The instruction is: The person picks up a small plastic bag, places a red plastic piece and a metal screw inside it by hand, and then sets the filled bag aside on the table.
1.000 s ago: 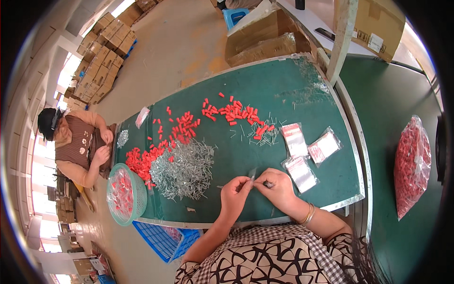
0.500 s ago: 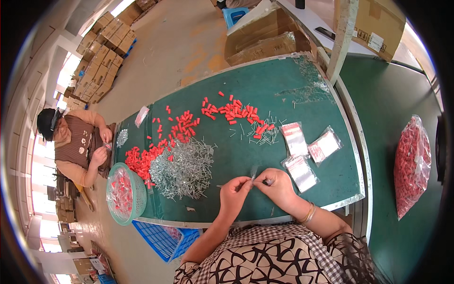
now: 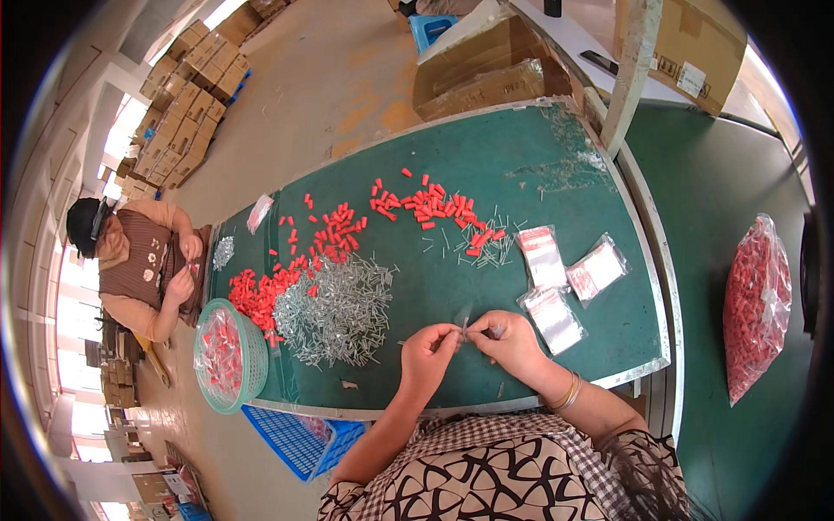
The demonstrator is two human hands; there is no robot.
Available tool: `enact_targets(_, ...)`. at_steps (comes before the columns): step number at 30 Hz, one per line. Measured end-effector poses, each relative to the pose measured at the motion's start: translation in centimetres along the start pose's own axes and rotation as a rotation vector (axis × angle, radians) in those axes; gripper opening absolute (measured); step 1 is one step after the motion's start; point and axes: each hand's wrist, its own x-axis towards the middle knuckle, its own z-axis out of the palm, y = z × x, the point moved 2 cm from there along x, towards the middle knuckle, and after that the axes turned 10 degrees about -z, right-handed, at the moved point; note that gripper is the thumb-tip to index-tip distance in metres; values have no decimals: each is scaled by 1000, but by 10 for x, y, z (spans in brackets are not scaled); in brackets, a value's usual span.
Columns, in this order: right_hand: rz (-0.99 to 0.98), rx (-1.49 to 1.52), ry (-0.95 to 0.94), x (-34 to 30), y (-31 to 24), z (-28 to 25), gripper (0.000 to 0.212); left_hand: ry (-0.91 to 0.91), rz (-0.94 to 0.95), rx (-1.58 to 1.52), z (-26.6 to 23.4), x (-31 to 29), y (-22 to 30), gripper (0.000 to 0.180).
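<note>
My left hand [image 3: 427, 356] and my right hand [image 3: 512, 343] meet above the near part of the green table. Both pinch a small clear plastic bag [image 3: 466, 313] between thumb and fingers; its contents, if any, are too small to tell. To the left of my hands lies a large heap of silvery screws [image 3: 339, 317]. Small red plastic plugs [image 3: 261, 295] adjoin that heap. Beyond my hands, more red plugs [image 3: 443, 207] lie near some scattered screws [image 3: 491, 249]. Flat clear bags with red print sit in stacks by my right hand, the nearest stack [image 3: 556, 321] just past it.
A green basket [image 3: 259, 360] of filled bags stands at the table's left corner. Across from it a co-worker [image 3: 148, 269] handles a small item. A big bag of red plugs [image 3: 758, 313] rests on the right-hand table. An open carton [image 3: 486, 69] stands beyond the far edge.
Both hands stay nearly in place, still pinching the small bag, which has shifted slightly between the fingers. The co-worker's hands have moved a little.
</note>
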Motion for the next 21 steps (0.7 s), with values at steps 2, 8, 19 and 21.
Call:
enact_targets(2,-115,-62,26,1,4,1,5,-35,12,64,1,-1,1,10)
enact_targets(8,-448,-243,110,0,5,4,6,57,121,271,4,-1,4,8)
enact_targets(19,-472,-301,226,2,15,13,13,212,200,359,13,3,6,3)
enact_targets(21,-474,-297,233,1,13,13,14,190,178,364,12,5,4,3)
